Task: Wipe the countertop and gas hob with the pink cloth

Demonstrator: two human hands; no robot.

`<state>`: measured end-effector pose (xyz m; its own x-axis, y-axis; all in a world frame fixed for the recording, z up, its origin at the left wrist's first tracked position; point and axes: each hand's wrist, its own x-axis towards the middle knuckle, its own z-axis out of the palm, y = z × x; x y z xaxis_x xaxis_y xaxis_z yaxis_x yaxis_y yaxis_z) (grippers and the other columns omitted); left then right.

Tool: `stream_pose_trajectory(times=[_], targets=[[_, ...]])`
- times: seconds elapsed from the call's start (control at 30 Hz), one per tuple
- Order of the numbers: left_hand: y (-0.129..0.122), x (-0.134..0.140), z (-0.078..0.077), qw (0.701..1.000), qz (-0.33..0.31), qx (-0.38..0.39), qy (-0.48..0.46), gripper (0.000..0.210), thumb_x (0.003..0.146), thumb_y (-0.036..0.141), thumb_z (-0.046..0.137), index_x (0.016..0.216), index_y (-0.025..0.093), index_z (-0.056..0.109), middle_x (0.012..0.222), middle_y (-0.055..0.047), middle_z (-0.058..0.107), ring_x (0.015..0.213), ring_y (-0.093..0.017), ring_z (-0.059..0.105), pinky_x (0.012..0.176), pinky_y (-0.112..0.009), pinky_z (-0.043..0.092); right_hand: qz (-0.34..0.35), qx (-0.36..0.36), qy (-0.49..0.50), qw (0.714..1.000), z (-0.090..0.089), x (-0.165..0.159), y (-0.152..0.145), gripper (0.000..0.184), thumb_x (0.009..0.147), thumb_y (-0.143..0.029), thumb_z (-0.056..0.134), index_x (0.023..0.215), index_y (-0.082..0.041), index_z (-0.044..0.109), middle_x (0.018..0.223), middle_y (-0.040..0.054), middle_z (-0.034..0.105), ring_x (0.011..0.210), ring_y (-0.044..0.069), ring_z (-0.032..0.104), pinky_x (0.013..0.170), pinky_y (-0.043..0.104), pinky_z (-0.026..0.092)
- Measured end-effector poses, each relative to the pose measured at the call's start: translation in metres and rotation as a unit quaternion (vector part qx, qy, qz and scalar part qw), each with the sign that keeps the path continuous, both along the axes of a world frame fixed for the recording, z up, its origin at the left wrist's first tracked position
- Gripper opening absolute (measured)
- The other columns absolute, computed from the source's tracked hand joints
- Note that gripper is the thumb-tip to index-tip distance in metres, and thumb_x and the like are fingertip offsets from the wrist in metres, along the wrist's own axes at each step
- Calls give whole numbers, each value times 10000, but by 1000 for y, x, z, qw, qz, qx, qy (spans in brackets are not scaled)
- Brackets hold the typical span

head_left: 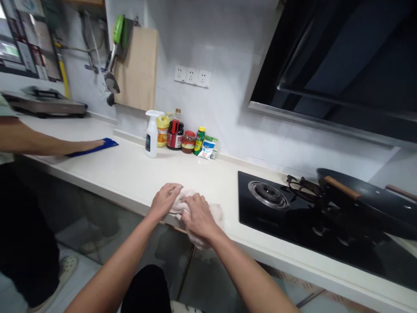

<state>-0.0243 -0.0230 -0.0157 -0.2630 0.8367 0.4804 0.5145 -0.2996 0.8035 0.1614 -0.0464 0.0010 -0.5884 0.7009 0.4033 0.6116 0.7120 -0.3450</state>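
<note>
The left hand point(165, 199) and the right hand point(197, 216) both rest on a crumpled pale pink cloth point(217, 213) lying at the front edge of the white stone countertop point(130, 169); the left fingers curl over the cloth's left part, pinching its folds; the right fingers are clenched over its middle, gripping it; part of the cloth hangs over the counter edge below the right wrist.

To the right of the cloth, close by, sits the black glass gas hob point(293, 226); a black wok with a wooden handle point(365, 200) stands on its far burner.

Behind the hands, against the white tiled wall, stand a white spray bottle point(151, 134), a yellow container point(162, 130), a dark sauce bottle with red label point(175, 130), a red-lidded jar point(188, 142), a green-and-yellow tube point(199, 140) and small packets point(207, 149).

At the far left, another person's hand point(93, 145) presses flat on a blue cloth point(109, 143) on the same countertop, well apart from the pink cloth.
</note>
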Motion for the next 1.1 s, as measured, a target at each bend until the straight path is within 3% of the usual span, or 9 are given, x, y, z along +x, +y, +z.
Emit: stream_pose_trajectory(times=[0.17, 0.27, 0.33, 0.47, 0.53, 0.67, 0.8, 0.93, 1.1], targets=[[-7, -7, 1, 999, 9, 17, -44, 656, 925, 678, 307, 1040, 190, 730, 1136, -85, 722, 1128, -256, 643, 1067, -405, 480, 119, -171, 284, 936, 5, -9, 18, 271, 848, -306, 530, 1108, -233, 549, 1057, 26, 603, 983, 196, 561, 927, 361, 463], [-7, -7, -1, 997, 6, 17, -81, 658, 930, 687, 317, 1140, 190, 695, 1197, -90, 718, 1171, -260, 633, 1096, -419, 463, 106, -296, 425, 849, 17, 14, 35, 357, 823, -425, 588, 1123, -249, 509, 984, 2, 642, 859, 191, 600, 810, 332, 498], [-6, -7, -3, 996, 11, 8, -83, 641, 934, 674, 347, 1242, 201, 651, 1210, -89, 721, 1165, -258, 643, 1082, -427, 474, 85, -317, 462, 824, 22, 45, 46, 396, 826, -474, 593, 1142, -254, 498, 1009, 8, 663, 892, 199, 623, 827, 335, 506], [-10, -5, -3, 1000, 16, -19, -8, 542, 924, 599, 444, 1257, 222, 648, 1269, -85, 702, 1179, -263, 634, 1052, -439, 489, -29, -192, 282, 939, 14, 138, 59, 312, 839, -488, 568, 1007, -225, 571, 1027, 31, 681, 1041, 239, 606, 966, 407, 470], [-14, 1, 0, 999, 10, -25, 38, 438, 896, 548, 512, 1134, 237, 707, 1235, -69, 710, 1166, -272, 629, 1059, -460, 473, -96, -118, 190, 970, 6, 189, 57, 309, 809, -476, 566, 964, -212, 609, 1107, 71, 689, 1121, 282, 593, 1041, 473, 423], [-21, 35, 17, 993, -23, 30, 116, 313, 910, 438, 510, 1027, 242, 724, 1131, -58, 713, 1129, -248, 623, 1039, -437, 469, -197, -48, 153, 967, -3, 270, 38, 408, 843, -476, 515, 1131, -213, 636, 1235, 106, 669, 1123, 287, 626, 1030, 474, 453], [-25, 91, 41, 963, -88, 59, 247, 305, 914, 369, 545, 1137, 246, 713, 1233, -82, 675, 1191, -245, 588, 1049, -426, 441, -226, -3, 115, 967, -16, 312, 15, 409, 885, -486, 480, 1152, -229, 653, 1297, 106, 645, 1178, 272, 620, 1046, 441, 471], [-15, 140, 51, 895, -155, -49, 415, 529, 860, 543, 629, 1305, 258, 657, 1463, -137, 556, 1378, -343, 459, 1135, -529, 339, -276, 52, 58, 958, -48, 328, 9, 412, 900, -465, 426, 1100, -198, 668, 1282, 149, 641, 1255, 305, 578, 1110, 507, 419], [23, 165, 48, 854, -172, -185, 455, 874, 808, 869, 425, 1519, 361, 453, 1666, -120, 306, 1525, -425, 219, 1173, -709, 124, -289, 97, 8, 952, -71, 327, 10, 394, 942, -395, 382, 1146, -180, 641, 1263, 155, 641, 1243, 307, 573, 1093, 516, 426]])
